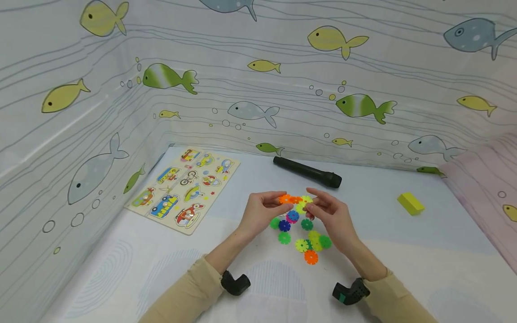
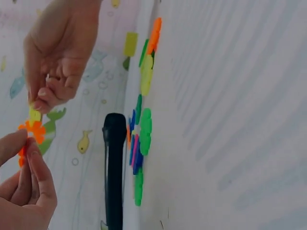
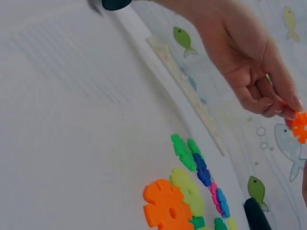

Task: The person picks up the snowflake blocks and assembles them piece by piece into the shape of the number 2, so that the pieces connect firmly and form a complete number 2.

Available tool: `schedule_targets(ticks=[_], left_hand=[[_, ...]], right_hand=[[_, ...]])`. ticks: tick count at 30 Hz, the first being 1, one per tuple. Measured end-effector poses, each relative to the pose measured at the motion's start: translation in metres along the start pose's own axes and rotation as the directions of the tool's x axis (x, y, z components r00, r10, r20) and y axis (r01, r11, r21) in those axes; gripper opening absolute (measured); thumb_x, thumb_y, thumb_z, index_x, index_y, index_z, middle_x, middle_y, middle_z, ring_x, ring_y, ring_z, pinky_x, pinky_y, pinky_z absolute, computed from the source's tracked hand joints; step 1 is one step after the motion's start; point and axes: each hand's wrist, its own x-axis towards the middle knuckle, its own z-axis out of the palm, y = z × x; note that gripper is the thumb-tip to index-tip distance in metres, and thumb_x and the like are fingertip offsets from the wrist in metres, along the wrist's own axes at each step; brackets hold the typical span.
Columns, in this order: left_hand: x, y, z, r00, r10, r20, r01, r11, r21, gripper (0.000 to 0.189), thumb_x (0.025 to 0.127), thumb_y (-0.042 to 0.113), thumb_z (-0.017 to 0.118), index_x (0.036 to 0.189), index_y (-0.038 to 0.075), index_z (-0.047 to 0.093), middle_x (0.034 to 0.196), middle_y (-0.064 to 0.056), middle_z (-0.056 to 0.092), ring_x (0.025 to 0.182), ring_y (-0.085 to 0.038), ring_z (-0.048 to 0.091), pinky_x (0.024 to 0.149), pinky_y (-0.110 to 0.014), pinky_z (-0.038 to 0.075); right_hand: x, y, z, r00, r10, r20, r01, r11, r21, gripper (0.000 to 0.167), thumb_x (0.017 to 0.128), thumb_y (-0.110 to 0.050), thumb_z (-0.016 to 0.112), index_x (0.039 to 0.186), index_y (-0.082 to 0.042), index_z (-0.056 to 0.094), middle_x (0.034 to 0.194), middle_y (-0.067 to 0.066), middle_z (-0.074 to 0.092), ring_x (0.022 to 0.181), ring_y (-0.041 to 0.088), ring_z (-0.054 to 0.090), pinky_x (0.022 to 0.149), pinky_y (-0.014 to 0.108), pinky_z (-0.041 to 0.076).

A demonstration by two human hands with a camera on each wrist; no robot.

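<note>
Above the table, my left hand point(image 1: 260, 213) pinches orange notched plastic discs point(image 1: 285, 198) between thumb and fingers. My right hand point(image 1: 332, 218) pinches yellow notched discs point(image 1: 305, 200) facing them. In the left wrist view, a yellow disc point(image 2: 34, 115) meets the upper edge of an orange disc point(image 2: 34, 130), between both sets of fingertips. Below the hands lie loose discs of the same kind: a dark blue disc point(image 1: 284, 225), a green disc point(image 1: 284, 237), a yellow disc point(image 1: 301, 245) and an orange disc point(image 1: 311, 257), among several others.
A black microphone point(image 1: 307, 172) lies behind the hands. To the left is a wooden puzzle board point(image 1: 210, 197) with vehicle pictures. A yellow block point(image 1: 410, 203) rests at the right. Fish-printed sheeting point(image 1: 299, 103) rises along the back and sides of the table.
</note>
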Motion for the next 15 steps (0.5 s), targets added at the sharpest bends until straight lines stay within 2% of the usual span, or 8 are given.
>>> schedule_targets(ticks=[6,15], left_hand=[[0.0015,-0.0018,0.0006,1.000,-0.009,0.008,0.009,0.999,0.031,0.038,0.086,0.028,0.080,0.120,0.012,0.073,0.093,-0.005,0.074,0.085,-0.014,0.068,0.074,-0.025,0.057],[0.0004,-0.0019,0.0013,0.996,-0.006,0.086,0.000,0.997,0.073,0.038,0.087,0.029,0.079,0.119,0.010,0.069,0.100,-0.003,0.072,0.090,-0.015,0.067,0.079,-0.025,0.058]], right_hand=[[0.0005,0.0002,-0.0007,0.998,0.018,-0.061,-0.018,1.000,0.001,0.038,0.099,-0.024,0.065,0.130,-0.003,0.060,0.100,0.002,0.071,0.088,0.022,0.069,0.084,0.026,0.058],[0.0032,0.0025,-0.0014,0.998,0.029,-0.052,-0.029,1.000,0.006,0.043,0.098,-0.018,0.065,0.134,0.003,0.058,0.104,0.001,0.070,0.094,0.029,0.069,0.088,0.027,0.058]])
